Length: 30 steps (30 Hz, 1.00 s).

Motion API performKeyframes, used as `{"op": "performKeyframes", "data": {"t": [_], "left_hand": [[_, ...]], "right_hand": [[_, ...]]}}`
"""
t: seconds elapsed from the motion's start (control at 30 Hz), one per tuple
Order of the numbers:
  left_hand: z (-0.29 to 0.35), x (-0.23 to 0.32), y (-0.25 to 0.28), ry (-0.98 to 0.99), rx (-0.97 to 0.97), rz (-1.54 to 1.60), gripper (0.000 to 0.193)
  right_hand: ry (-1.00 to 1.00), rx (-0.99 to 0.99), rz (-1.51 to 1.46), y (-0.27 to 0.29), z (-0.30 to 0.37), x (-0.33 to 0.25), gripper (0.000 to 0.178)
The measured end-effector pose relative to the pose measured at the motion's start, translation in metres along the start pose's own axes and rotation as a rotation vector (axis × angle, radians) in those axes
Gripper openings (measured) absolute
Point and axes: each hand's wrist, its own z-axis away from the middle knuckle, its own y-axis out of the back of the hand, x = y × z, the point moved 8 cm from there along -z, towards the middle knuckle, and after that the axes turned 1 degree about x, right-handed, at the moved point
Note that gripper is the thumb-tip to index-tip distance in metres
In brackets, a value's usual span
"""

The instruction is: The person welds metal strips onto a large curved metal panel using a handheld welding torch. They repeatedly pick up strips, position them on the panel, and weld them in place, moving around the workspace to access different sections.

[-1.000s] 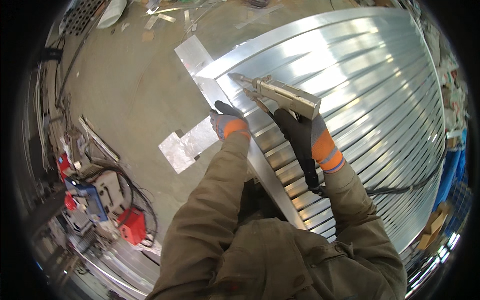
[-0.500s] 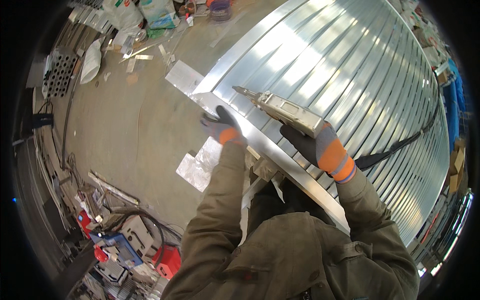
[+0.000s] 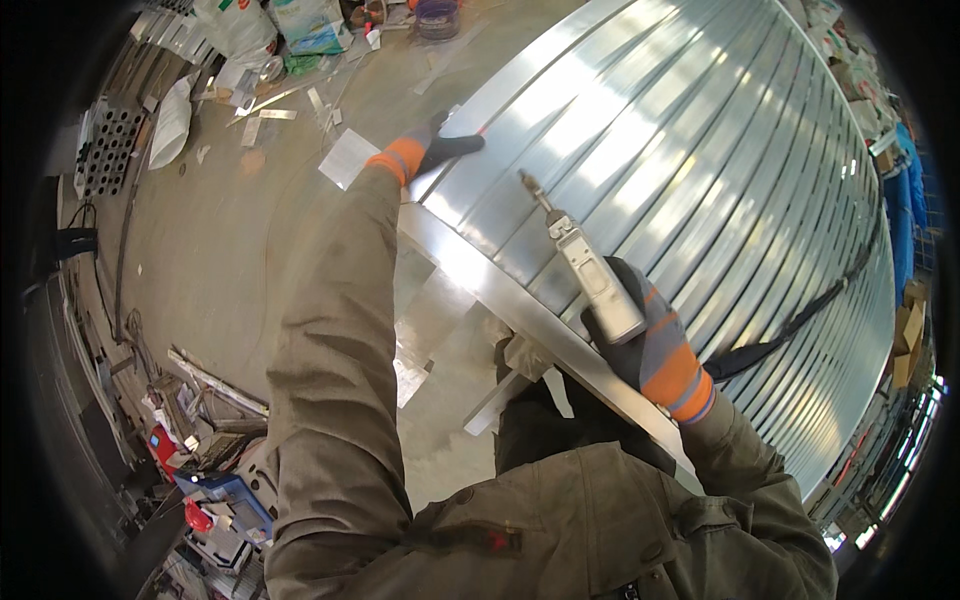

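Note:
A large panel of silvery metal slats (image 3: pixel 640 170) in a flat metal frame (image 3: pixel 500 290) lies in front of me. My left hand (image 3: pixel 425 150), in a grey and orange glove with dark fingers, clasps the frame's left edge beyond the near corner. Its thumb reaches over the top, and the other fingers are partly hidden. In my right hand (image 3: pixel 640 335), gloved alike, is a silver handheld welding gun (image 3: pixel 595 280). Its narrow nozzle points away and slightly left, above the slats. A thick black cable (image 3: pixel 790 330) trails from that hand across the panel.
Flat sheet-metal pieces (image 3: pixel 348 157) lie by the panel's left side. Bags (image 3: pixel 310 25) and scraps are at the far left. A perforated metal block (image 3: pixel 108 150) stands farther left. Tool cases (image 3: pixel 235 500) crowd the lower left. Cardboard boxes (image 3: pixel 908 335) sit at the right.
My left hand has moved forward from beside the near rail to the panel's left edge and taken hold. The welding gun's nozzle has swung to the right, pointing more away from me.

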Motion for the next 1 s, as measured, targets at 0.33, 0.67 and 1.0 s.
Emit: {"op": "performKeyframes", "data": {"t": [0.33,0.67,1.0], "left_hand": [[-0.020,-0.010,-0.018,0.031,-0.107,0.079,0.110],[-0.030,-0.024,-0.020,-0.032,-0.131,0.107,0.084],[-0.019,-0.010,-0.013,-0.055,0.090,-0.126,0.128]], "right_hand": [[0.074,-0.106,0.276,-0.095,0.022,0.037,0.055],[0.053,-0.147,0.196,-0.102,0.027,0.035,0.062],[0.035,-0.519,-0.148,-0.044,-0.030,0.014,0.081]]}}
